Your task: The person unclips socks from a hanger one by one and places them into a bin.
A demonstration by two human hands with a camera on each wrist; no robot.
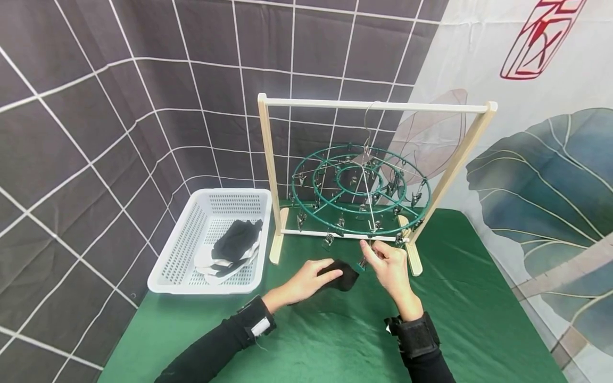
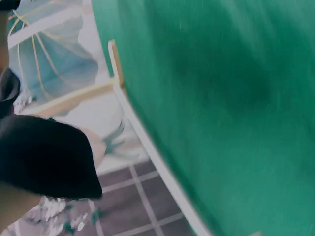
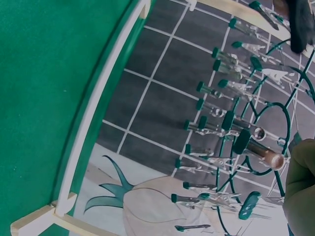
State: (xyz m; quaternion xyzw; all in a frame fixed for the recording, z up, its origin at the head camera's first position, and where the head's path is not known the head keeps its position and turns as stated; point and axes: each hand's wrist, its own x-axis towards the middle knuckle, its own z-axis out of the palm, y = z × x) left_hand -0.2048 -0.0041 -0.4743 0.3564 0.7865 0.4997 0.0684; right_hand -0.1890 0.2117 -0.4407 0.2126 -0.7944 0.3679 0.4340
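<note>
In the head view my left hand (image 1: pixel 306 282) grips a black sock (image 1: pixel 346 276), its rounded end pointing right; the left wrist view shows the same sock (image 2: pixel 47 157) up close. My right hand (image 1: pixel 390 266) is just below the front rim of a round green clip hanger (image 1: pixel 306 213). Its thumb and fingers pinch a metal clip (image 1: pixel 362 263) with a green tip, close beside the sock's end. Several more clips (image 3: pixel 241 142) dangle from the hanger in the right wrist view, where only part of the right hand (image 3: pixel 301 189) shows.
The hanger hooks over the white bar (image 1: pixel 325 102) of a wooden stand (image 1: pixel 447 175). Left of the stand, a white basket (image 1: pixel 165 266) holds dark and white cloth pieces (image 1: pixel 237 242). All of this stands on a green cloth-covered table (image 1: pixel 460 298), before a gridded backdrop.
</note>
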